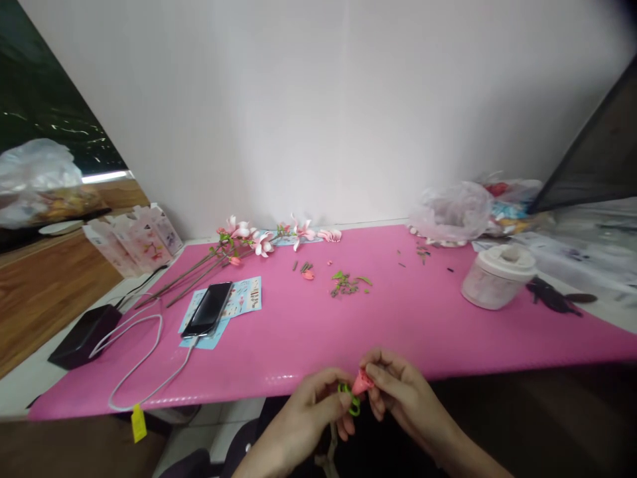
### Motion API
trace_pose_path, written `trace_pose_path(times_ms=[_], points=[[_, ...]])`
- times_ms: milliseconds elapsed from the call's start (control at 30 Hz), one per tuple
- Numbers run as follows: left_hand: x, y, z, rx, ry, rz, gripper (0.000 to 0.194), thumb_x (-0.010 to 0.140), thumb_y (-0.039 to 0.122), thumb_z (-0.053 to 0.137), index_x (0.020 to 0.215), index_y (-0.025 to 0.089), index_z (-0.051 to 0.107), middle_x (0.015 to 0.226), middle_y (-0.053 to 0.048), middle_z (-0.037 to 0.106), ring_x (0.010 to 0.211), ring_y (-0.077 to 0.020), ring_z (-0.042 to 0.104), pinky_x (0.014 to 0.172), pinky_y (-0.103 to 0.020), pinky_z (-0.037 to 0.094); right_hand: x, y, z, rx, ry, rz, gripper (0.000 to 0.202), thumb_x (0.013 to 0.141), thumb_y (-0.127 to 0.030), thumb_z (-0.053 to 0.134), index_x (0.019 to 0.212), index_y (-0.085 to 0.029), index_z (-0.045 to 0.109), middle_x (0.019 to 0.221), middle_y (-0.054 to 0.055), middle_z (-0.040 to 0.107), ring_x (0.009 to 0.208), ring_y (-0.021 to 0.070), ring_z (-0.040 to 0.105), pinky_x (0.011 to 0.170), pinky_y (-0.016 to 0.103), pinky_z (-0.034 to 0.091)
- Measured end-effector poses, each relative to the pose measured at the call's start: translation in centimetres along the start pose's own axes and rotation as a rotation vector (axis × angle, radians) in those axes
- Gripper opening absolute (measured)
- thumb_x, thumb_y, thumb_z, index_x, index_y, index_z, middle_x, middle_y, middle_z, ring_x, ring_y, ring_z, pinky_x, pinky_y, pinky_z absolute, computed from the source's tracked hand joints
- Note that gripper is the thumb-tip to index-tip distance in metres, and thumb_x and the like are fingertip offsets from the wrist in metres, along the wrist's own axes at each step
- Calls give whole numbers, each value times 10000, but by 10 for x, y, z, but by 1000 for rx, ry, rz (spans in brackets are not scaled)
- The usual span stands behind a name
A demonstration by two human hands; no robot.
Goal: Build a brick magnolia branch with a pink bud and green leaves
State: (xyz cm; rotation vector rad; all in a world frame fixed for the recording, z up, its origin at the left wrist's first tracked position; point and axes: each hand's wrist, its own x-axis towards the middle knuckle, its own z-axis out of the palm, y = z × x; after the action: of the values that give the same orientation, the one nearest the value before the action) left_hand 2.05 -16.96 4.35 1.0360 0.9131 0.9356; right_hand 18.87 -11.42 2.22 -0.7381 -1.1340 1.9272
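Note:
Just past the table's front edge, my left hand (313, 408) is closed around a bright green leaf-like piece (355, 406). A brown, branch-like stem (327, 459) hangs below that hand; whether it joins the green piece is hidden by my fingers. My right hand (398, 388) pinches a coral-pink flower bud piece (362, 381) by its wider end. The bud's narrow end points toward the green piece, and the two appear to touch. On the table beyond lie small green and brown parts (347, 284) in a loose pile, with a pink bud (308, 274) near them.
Assembled pink-and-white flowers (263, 243) on long stems lie at the back left. A phone (208, 309) on printed sheets (246, 295) has a white cable (160, 332) running to a black box (87, 335). At right stand a white lidded tub (497, 279) and plastic bags (452, 209).

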Motion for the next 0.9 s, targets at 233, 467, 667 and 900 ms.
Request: trace_pose_path(times_ms=[233, 467, 667, 900], points=[[26, 9, 0, -290, -75, 24, 226, 801, 238, 640, 986, 110, 651, 877, -84, 639, 656, -136, 619, 650, -275, 476, -1, -22, -3, -448, 120, -387, 174, 887, -323, 544, 882, -176, 636, 759, 16, 612, 661, 118, 569, 628, 230, 469], [82, 11, -22, -381, -110, 5, 185, 793, 206, 652, 948, 106, 639, 875, -91, 674, 658, -137, 643, 677, -268, 475, 52, -30, -22, -784, 208, -621, 179, 893, -256, 519, 783, -166, 629, 730, 13, 580, 678, 139, 555, 622, 244, 434], [126, -5, -40, -394, -160, -91, 232, 837, 315, 599, 967, 123, 595, 711, -53, 682, 532, -123, 600, 546, -240, 440, 80, -20, -43, -669, 262, -546, 247, 906, -307, 502, 761, -157, 634, 744, 24, 622, 722, 157, 601, 666, 253, 471], [155, -11, -46, -477, -300, -316, 213, 824, 308, 467, 738, 140, 566, 481, 11, 531, 403, -116, 446, 532, -311, 459, 91, -15, -55, -587, 266, -458, 222, 901, -291, 514, 803, -157, 661, 745, 14, 609, 710, 144, 589, 663, 238, 478]])
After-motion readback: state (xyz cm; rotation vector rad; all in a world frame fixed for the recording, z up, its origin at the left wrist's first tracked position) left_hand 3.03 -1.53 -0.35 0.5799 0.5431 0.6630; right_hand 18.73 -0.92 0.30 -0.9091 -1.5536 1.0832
